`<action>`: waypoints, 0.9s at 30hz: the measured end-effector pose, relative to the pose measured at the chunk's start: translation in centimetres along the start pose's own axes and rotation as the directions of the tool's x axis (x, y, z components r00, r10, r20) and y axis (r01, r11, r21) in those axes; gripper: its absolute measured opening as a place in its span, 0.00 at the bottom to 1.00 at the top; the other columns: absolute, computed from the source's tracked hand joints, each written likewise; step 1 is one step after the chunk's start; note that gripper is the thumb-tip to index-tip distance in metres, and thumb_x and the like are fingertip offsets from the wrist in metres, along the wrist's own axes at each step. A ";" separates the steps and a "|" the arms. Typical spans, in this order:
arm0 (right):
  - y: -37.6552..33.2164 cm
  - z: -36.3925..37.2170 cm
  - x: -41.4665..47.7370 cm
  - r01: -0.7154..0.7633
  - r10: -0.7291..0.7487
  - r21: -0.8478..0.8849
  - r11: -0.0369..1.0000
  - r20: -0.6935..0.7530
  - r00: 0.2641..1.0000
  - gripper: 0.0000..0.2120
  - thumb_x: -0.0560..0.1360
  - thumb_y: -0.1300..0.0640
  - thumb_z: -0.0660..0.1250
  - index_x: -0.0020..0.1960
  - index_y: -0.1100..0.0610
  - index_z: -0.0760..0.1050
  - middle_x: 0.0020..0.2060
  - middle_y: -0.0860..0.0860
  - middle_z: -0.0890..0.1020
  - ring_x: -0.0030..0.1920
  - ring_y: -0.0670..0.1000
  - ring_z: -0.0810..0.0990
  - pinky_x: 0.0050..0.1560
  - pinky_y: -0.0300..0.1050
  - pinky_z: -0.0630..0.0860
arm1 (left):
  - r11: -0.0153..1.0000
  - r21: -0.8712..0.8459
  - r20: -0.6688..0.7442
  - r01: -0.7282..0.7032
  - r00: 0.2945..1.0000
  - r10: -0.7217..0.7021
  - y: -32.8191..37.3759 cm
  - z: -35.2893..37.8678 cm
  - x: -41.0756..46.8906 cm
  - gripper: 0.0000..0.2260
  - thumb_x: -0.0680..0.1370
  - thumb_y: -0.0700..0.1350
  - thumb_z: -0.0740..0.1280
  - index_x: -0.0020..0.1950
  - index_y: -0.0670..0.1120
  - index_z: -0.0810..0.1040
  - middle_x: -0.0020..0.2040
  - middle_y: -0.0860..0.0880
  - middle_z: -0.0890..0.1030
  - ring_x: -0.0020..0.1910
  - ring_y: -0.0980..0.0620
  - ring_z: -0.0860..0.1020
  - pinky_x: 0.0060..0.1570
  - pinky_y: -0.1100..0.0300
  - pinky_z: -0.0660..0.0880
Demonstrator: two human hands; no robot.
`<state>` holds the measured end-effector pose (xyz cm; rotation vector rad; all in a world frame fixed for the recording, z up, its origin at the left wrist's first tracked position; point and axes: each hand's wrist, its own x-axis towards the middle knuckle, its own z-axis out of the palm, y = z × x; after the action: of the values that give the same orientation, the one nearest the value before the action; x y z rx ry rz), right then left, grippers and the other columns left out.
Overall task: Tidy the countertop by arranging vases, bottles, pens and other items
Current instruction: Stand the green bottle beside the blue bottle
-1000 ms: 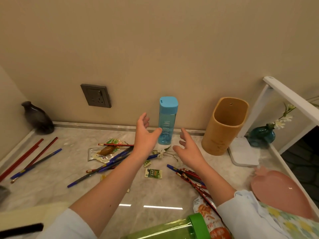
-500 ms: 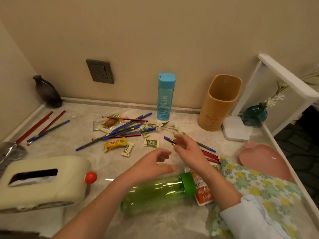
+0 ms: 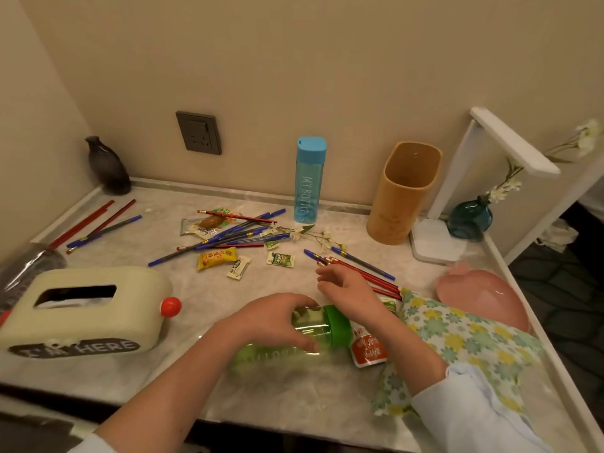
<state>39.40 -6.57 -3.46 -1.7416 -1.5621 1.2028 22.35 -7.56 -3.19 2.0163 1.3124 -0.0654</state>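
Green bottle [image 3: 327, 325], one of two, gripped by left hand [image 3: 268, 322]; right hand [image 3: 349, 289] relaxed.

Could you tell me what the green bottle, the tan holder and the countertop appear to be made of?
The green bottle is likely clear plastic: its tinted wall is see-through, while the lid looks opaque. The tan holder is probably bamboo or wood, with a matte, even tan surface. The countertop looks like marble-like stone or laminate, polished, with grey veining and soft reflections.

Blue plastic bottle [image 3: 309, 181] standing against the wall [image 3: 327, 76], tan bamboo holder [image 3: 402, 194] sitting right of it, green plastic bottle [image 3: 337, 325] lying in front, cream tissue box [image 3: 81, 308] resting further left.
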 end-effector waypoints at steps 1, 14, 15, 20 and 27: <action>-0.3 -0.4 0.0 0.004 -0.004 0.002 1.000 0.003 1.000 0.16 0.77 0.55 0.66 0.64 0.50 0.74 0.58 0.47 0.79 0.58 0.45 0.77 0.55 0.39 0.72 | 0.999 -0.032 -0.015 0.005 1.000 -0.005 0.1 -0.3 0.2 0.35 0.64 0.63 0.74 0.69 0.60 0.68 0.63 0.58 0.75 0.56 0.58 0.76 0.58 0.56 0.76; -6.4 -6.6 1.3 0.078 -0.046 0.258 0.963 -0.126 0.991 0.23 0.74 0.50 0.67 0.68 0.50 0.68 0.58 0.49 0.76 0.55 0.50 0.78 0.59 0.56 0.78 | 0.883 -0.387 -0.420 -0.266 0.903 0.087 3.0 -7.0 4.5 0.28 0.68 0.60 0.72 0.67 0.57 0.73 0.57 0.54 0.76 0.55 0.58 0.76 0.51 0.62 0.74; -7.1 -7.1 1.4 0.087 -0.056 0.266 0.960 -0.121 0.991 0.20 0.75 0.52 0.66 0.66 0.49 0.69 0.56 0.49 0.77 0.54 0.50 0.78 0.58 0.56 0.79 | 0.869 -0.400 -0.440 -0.293 0.893 0.098 3.3 -7.5 5.0 0.26 0.69 0.59 0.72 0.66 0.57 0.73 0.58 0.54 0.76 0.56 0.57 0.76 0.52 0.62 0.73; -10.5 -9.8 2.9 0.173 -0.135 0.195 0.966 -0.193 0.972 0.24 0.74 0.56 0.65 0.69 0.51 0.68 0.51 0.47 0.76 0.51 0.49 0.78 0.55 0.55 0.80 | 0.799 -0.455 -0.513 -0.394 0.849 0.126 4.8 -9.8 6.7 0.26 0.73 0.55 0.71 0.69 0.57 0.70 0.62 0.55 0.75 0.61 0.58 0.74 0.63 0.57 0.71; -15.2 -13.8 5.0 0.209 -0.239 -0.195 0.958 -0.146 0.960 0.36 0.70 0.60 0.72 0.74 0.54 0.63 0.59 0.51 0.73 0.53 0.50 0.77 0.48 0.47 0.81 | 0.721 -0.517 -0.518 -0.461 0.839 0.164 5.5 -12.5 9.1 0.29 0.76 0.51 0.68 0.75 0.55 0.62 0.65 0.57 0.74 0.63 0.60 0.72 0.57 0.65 0.71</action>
<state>43.19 3.95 14.42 -1.6700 -1.7530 0.8055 27.15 5.66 5.37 1.6626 1.0069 0.9376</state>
